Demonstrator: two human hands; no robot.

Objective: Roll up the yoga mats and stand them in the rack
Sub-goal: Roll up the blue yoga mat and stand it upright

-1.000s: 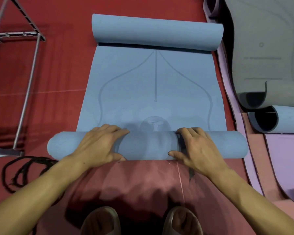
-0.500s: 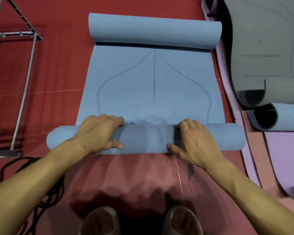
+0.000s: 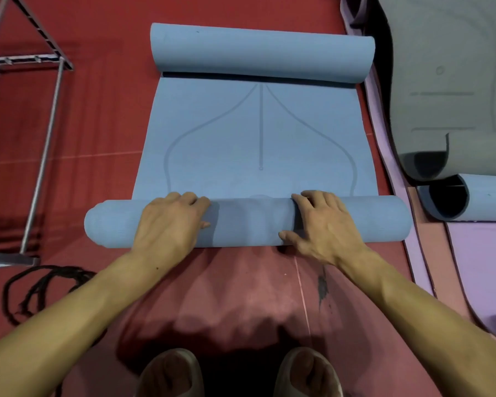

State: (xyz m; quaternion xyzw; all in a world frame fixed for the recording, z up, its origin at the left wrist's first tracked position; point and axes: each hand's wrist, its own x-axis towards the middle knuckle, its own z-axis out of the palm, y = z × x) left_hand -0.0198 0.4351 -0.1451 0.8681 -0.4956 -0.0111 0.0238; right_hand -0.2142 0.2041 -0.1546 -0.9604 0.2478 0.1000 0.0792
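blue yoga mat (image 3: 258,138) half-rolled under left hand (image 3: 169,222) and right hand (image 3: 324,224), seemingly pressing

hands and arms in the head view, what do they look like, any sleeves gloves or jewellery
Both forearms are bare to the bottom edge of the frame, with no sleeves in view. The left hand and the right hand wear no gloves, and no rings, watch or wristbands show. A small dark spot marks the left forearm near the wrist.
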